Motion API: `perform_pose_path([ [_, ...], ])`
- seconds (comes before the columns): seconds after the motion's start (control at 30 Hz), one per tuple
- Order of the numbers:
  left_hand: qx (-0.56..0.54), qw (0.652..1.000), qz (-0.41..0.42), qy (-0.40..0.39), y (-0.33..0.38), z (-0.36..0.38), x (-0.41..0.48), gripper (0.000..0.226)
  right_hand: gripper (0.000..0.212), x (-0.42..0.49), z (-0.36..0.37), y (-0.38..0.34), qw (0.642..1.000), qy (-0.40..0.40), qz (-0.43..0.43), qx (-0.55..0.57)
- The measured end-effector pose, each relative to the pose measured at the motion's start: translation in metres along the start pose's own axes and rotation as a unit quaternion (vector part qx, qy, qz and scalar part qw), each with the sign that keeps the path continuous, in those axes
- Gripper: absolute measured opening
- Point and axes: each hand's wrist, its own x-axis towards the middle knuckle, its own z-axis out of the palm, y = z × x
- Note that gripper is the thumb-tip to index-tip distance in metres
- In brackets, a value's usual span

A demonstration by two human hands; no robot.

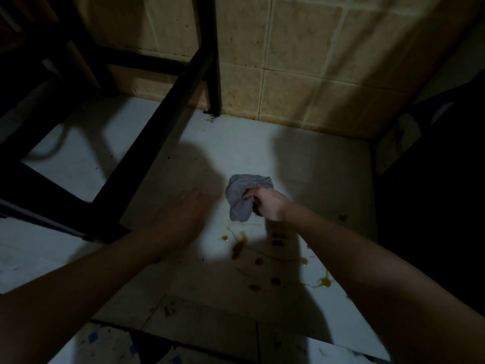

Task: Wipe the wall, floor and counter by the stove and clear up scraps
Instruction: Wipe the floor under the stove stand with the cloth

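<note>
The right hand (pixel 267 206) grips a bunched grey cloth (pixel 242 195), its fingers (pixel 250 193) curled round the middle of the wad so that folds stick out above and below them. The cloth hangs just beyond the orange-brown spill (pixel 238 246) on the white floor (pixel 236 148), toward the tan tiled wall (pixel 288 61). The left hand (pixel 183 214) lies left of the spill in shadow, fingers straight and holding nothing; whether it touches the floor cannot be told. A black frame (pixel 157 143) stands farther left of the spill.

black metal stand (pixel 160 135), dark cable (pixel 59 143) beneath
</note>
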Motion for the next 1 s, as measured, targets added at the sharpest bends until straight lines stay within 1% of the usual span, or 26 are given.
perform_pose_path([
  [0.07, -0.010, 1.000, 0.019, 0.011, -0.002, -0.001, 0.008, 0.037, 0.028, -0.008, -0.010, 0.021, 0.995, 0.068, 0.050, 0.058],
  [0.13, -0.008, 1.000, 0.029, 0.006, -0.003, -0.003, 0.016, 0.033, 0.028, -0.018, -0.019, 0.045, 0.983, 0.127, 0.109, 0.074],
  [0.2, -0.008, 1.000, 0.024, 0.007, -0.004, -0.003, 0.021, 0.028, 0.028, -0.033, -0.027, 0.067, 0.973, 0.177, 0.127, 0.072],
  [0.23, -0.013, 1.000, 0.020, 0.014, -0.005, -0.003, 0.022, 0.026, 0.027, -0.041, -0.030, 0.077, 0.965, 0.205, 0.132, 0.094],
  [0.3, -0.018, 0.999, 0.014, 0.023, -0.005, -0.003, 0.025, 0.023, 0.030, -0.055, -0.034, 0.094, 0.959, 0.221, 0.155, 0.088],
  [0.37, -0.011, 1.000, 0.003, 0.021, -0.009, -0.003, 0.026, 0.022, 0.036, -0.061, -0.034, 0.104, 0.958, 0.211, 0.182, 0.073],
  [0.43, -0.023, 1.000, -0.006, 0.018, -0.012, -0.001, 0.026, 0.024, 0.037, -0.057, -0.029, 0.103, 0.952, 0.215, 0.206, 0.067],
  [0.53, -0.037, 0.999, 0.000, 0.012, -0.017, 0.002, 0.020, 0.031, 0.027, -0.045, -0.019, 0.085, 0.952, 0.239, 0.179, 0.065],
  [0.57, -0.033, 0.999, 0.003, 0.006, -0.018, 0.002, 0.019, 0.030, 0.024, -0.039, -0.015, 0.078, 0.955, 0.233, 0.169, 0.068],
  [0.63, -0.030, 1.000, 0.002, 0.006, -0.018, 0.000, 0.017, 0.026, 0.021, -0.026, -0.007, 0.063, 0.967, 0.195, 0.150, 0.063],
  [0.73, -0.035, 0.999, 0.001, 0.014, -0.016, -0.008, 0.013, 0.021, 0.036, -0.002, 0.003, 0.033, 0.985, 0.139, 0.106, -0.003],
  [0.87, -0.028, 0.999, -0.030, 0.008, -0.018, -0.011, 0.008, 0.026, 0.039, 0.030, 0.022, -0.017, 0.995, 0.072, 0.046, -0.042],
  [0.93, -0.070, 0.995, -0.057, 0.051, -0.018, -0.011, 0.005, 0.023, 0.039, 0.043, 0.033, -0.037, 0.998, 0.030, 0.033, -0.055],
  [1.0, -0.093, 0.987, -0.084, 0.096, -0.017, -0.012, 0.003, 0.023, 0.038, 0.048, 0.043, -0.051, 0.998, 0.004, 0.009, -0.056],
])
